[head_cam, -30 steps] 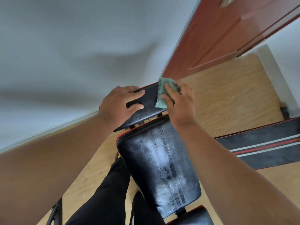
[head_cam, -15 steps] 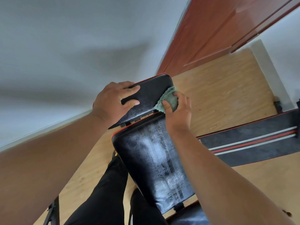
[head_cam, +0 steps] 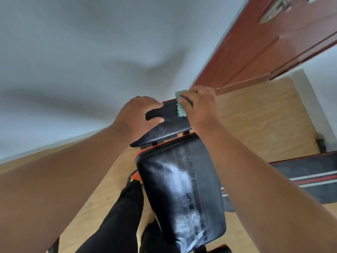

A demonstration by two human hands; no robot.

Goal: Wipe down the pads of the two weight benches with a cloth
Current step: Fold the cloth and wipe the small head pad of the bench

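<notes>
A black weight bench with red trim stands below me. Its long back pad (head_cam: 180, 194) shines with worn streaks. Beyond it lies the small head pad (head_cam: 169, 123). My left hand (head_cam: 136, 117) grips the left side of the head pad, thumb on top. My right hand (head_cam: 197, 105) holds a green cloth (head_cam: 180, 108) against the pad's far right corner; most of the cloth is hidden under the fingers.
A second black pad with red and white stripes (head_cam: 310, 178) lies to the right on the wooden floor (head_cam: 255, 125). A red-brown door (head_cam: 264, 48) stands ahead right, a grey wall (head_cam: 82, 61) to the left. My black trouser leg (head_cam: 116, 216) is beside the bench.
My right hand has slid the cloth from the head pad's near right edge up to its far right corner. The left hand has kept its grip on the pad.
</notes>
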